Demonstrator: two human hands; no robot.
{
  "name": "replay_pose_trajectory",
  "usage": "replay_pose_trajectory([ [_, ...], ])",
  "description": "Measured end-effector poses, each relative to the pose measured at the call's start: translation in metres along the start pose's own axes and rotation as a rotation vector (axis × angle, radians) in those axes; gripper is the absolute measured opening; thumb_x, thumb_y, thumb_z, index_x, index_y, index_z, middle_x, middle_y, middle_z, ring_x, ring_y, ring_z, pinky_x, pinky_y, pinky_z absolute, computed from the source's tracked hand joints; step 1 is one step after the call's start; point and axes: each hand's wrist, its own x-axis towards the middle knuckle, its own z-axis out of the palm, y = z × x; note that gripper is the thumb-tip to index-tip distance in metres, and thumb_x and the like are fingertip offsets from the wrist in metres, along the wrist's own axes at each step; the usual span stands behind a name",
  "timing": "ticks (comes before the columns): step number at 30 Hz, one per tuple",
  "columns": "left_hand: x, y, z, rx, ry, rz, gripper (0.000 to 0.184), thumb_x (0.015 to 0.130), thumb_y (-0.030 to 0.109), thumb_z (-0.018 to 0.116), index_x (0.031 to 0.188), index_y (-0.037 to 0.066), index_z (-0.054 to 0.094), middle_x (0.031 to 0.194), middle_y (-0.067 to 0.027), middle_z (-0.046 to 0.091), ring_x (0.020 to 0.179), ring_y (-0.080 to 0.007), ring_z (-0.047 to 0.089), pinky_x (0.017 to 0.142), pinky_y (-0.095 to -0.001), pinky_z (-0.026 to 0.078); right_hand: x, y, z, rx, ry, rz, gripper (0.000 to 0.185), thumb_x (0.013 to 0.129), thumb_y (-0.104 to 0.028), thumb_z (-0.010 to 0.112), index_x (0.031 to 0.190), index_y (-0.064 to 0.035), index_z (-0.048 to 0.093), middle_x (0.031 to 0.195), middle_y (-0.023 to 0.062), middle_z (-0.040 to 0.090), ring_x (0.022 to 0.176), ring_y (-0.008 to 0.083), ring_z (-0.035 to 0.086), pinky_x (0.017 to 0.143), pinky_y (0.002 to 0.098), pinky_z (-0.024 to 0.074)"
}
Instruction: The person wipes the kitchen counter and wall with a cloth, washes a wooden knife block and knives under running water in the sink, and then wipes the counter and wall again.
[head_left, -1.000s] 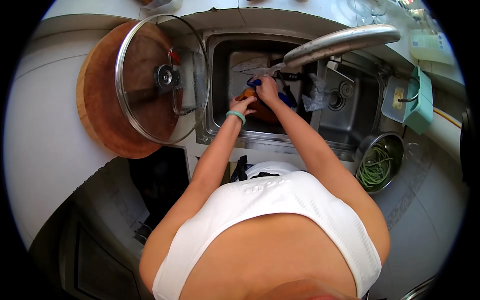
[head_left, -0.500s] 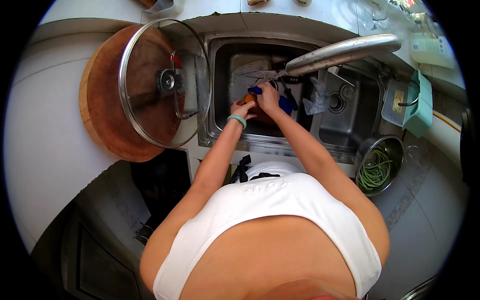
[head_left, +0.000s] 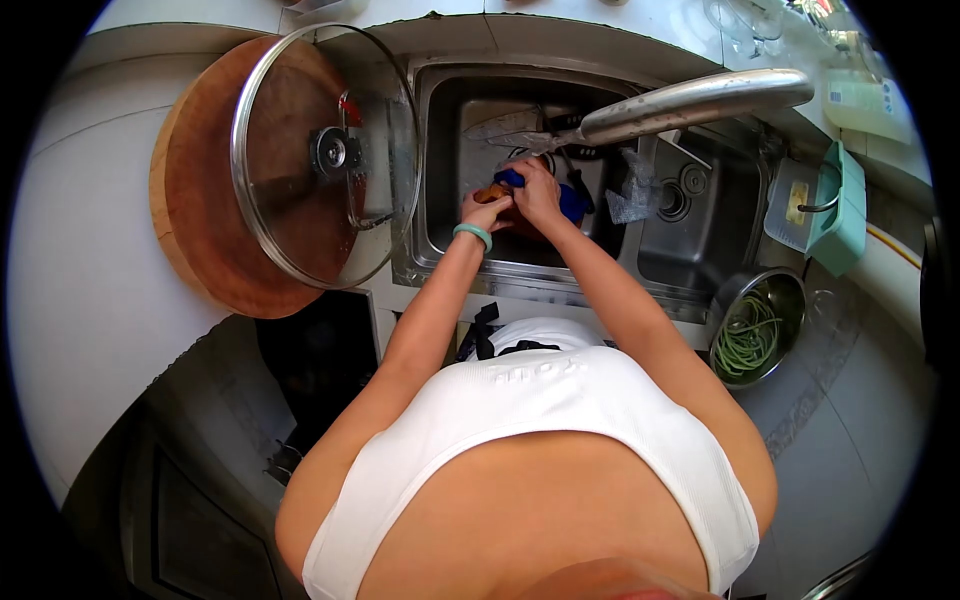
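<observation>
Over the left basin of the sink (head_left: 500,275), my left hand (head_left: 485,210) grips a small orange-brown item (head_left: 492,192); its exact kind is unclear. A green bangle circles that wrist. My right hand (head_left: 538,190) is closed on a blue thing (head_left: 511,178) right beside it, the two hands nearly touching. Water runs from the faucet (head_left: 690,105) just beyond my fingers. Below and between the hands lies a dark reddish-brown thing, mostly hidden, with a blue piece (head_left: 573,204) to its right. Dark-handled utensils (head_left: 580,175) rest in the basin.
A glass lid (head_left: 330,150) stands over a round wooden board (head_left: 200,190) on the left. Crumpled clear plastic (head_left: 632,190) sits by the sink divider. On the right are a metal bowl of long green beans (head_left: 748,340) and a mint-green holder (head_left: 838,210). A bottle (head_left: 865,100) stands behind.
The right hand's fingers have shifted slightly around the blue thing, and the orange-brown item is turned differently in the left hand. The whole view has moved a little.
</observation>
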Motion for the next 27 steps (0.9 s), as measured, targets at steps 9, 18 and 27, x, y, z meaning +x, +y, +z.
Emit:
replay_pose_trajectory([
  [9,-0.004,-0.002,-0.004,-0.116,0.1,-0.048,0.081,0.064,-0.005,0.075,0.129,0.001,0.027,0.114,-0.0195,0.048,0.094,-0.0291,0.059,0.065,-0.0513,0.057,-0.023,0.006,0.009,0.06,-0.041,0.044,0.025,0.073,-0.017,0.069,0.097,-0.0154,0.066,0.1,0.0056,0.06,0.093,0.0304,0.058,0.074,0.0399,0.0456],
  [18,-0.028,0.006,0.006,-0.12,0.156,-0.027,0.074,0.066,-0.002,0.074,0.125,-0.002,0.03,0.114,-0.0133,0.048,0.099,-0.0269,0.057,0.069,-0.0476,0.058,-0.018,0.025,0.01,-0.086,-0.004,0.052,0.026,0.075,-0.018,0.067,0.1,-0.0187,0.065,0.102,0.0085,0.057,0.092,0.0323,0.059,0.076,0.039,0.0472],
  [27,-0.034,0.005,0.002,-0.084,0.136,0.021,0.078,0.066,-0.003,0.075,0.126,0.0,0.026,0.107,-0.0166,0.053,0.09,-0.0249,0.062,0.073,-0.0468,0.057,-0.01,0.024,0.012,-0.148,0.12,0.108,0.019,0.076,-0.018,0.066,0.095,-0.0135,0.065,0.095,0.0082,0.059,0.09,0.0318,0.058,0.073,0.0396,0.0449],
])
